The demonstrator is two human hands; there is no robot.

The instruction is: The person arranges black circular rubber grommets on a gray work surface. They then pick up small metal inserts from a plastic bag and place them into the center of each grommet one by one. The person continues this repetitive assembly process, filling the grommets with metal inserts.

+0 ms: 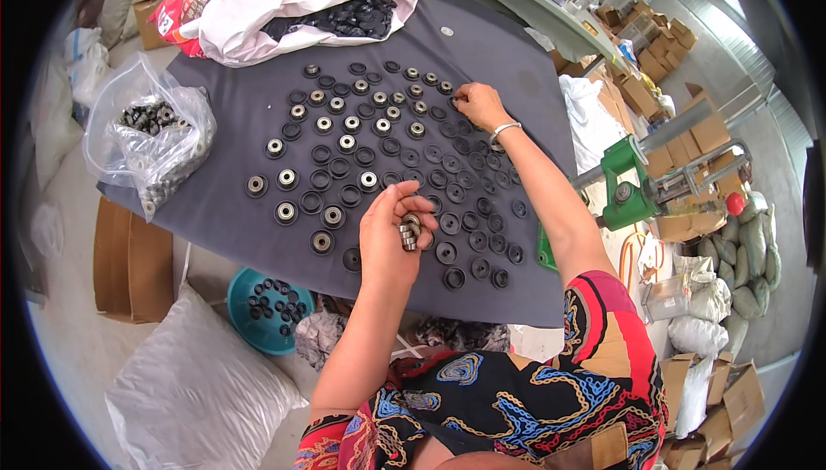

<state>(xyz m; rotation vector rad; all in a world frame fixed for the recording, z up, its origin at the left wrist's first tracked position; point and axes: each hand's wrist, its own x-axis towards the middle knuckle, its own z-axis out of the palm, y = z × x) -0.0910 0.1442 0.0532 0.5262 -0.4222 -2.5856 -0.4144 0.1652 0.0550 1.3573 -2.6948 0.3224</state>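
Observation:
My left hand (391, 229) is curled, palm up, around several steel ball bearings (409, 234) above the near middle of the cloth. At the far right of the layout, my right hand (482, 107) has its fingertips pinched together, down at the black rings; what they hold is too small to make out. Many round black plastic rings (453, 278) lie spread over the dark grey cloth (232, 250). Those on the left and far side mostly have a bearing (286, 213) seated in the centre; the ones on the right show bare centres.
A clear bag of bearings (185, 145) stands at the table's left edge. A white sack (245, 18) with black parts lies at the back. Below the table are a teal basin (249, 337) and a stuffed white sack (202, 384). A green machine (621, 182) is at the right.

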